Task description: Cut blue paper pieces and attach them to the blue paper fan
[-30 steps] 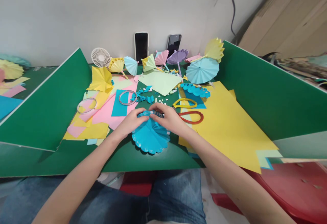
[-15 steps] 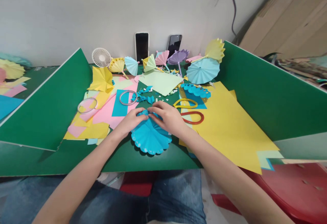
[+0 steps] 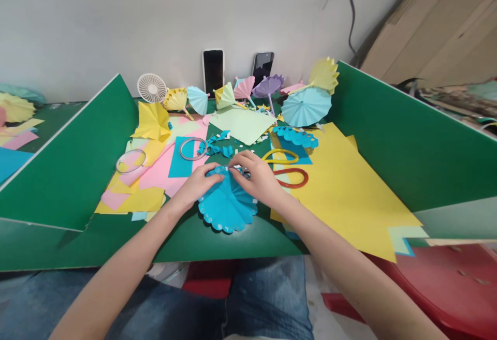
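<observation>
A round, pleated sheet of blue paper [image 3: 227, 208] with a scalloped rim lies on the green table in front of me. Small whitish patches dot its rim. My left hand [image 3: 202, 183] grips the far left edge, thumb on top of the paper. At the far edge, close to the left fingertips, my right hand [image 3: 254, 177] is closed in a pinch; a tiny whitish bit shows by its fingers, too small to name. Just beyond the right hand lie scissors with a yellow handle loop [image 3: 281, 156] and a red handle loop [image 3: 293, 178], their blades mostly hidden.
Two tape rings [image 3: 193, 149] rest on coloured paper scraps at left. Yellow sheets [image 3: 345, 190] cover the right side. Behind stand small paper umbrellas [image 3: 306, 107], a white fan [image 3: 151, 88] and two phones [image 3: 213, 71]. Green partitions [image 3: 407, 143] border both sides.
My right fingertips have shifted slightly right along the paper's far edge, uncovering a whitish bit there. My left hand keeps its grip. The whole view has shifted slightly.
</observation>
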Demonstrator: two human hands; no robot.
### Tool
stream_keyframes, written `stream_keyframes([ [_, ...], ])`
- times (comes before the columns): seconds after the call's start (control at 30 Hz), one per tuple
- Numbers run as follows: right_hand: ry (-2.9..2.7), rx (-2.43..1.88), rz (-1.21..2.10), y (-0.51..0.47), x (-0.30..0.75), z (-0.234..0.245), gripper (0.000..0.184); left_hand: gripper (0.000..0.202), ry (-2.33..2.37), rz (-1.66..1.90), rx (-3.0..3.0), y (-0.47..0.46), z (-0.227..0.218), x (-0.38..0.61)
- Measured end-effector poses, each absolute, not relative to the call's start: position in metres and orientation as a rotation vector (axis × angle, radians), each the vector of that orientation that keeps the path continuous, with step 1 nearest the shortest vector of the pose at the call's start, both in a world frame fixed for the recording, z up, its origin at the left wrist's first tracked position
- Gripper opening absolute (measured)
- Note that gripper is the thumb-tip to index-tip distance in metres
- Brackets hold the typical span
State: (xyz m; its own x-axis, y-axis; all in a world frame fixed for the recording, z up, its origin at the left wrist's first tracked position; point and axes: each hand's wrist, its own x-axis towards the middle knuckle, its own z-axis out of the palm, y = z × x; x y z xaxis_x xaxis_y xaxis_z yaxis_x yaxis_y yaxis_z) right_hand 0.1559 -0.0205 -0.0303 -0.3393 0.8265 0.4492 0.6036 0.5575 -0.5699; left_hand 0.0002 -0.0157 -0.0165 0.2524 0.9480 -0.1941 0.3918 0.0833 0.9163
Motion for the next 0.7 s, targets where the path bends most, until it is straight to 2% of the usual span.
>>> stream_keyframes([
  [0.7, -1.874, -1.206, 0.805, -0.0203, 0.1542, -0.0245, 0.007, 0.027, 1.301, 0.671, 1.659, -0.0141, -0.0246, -0.0015],
])
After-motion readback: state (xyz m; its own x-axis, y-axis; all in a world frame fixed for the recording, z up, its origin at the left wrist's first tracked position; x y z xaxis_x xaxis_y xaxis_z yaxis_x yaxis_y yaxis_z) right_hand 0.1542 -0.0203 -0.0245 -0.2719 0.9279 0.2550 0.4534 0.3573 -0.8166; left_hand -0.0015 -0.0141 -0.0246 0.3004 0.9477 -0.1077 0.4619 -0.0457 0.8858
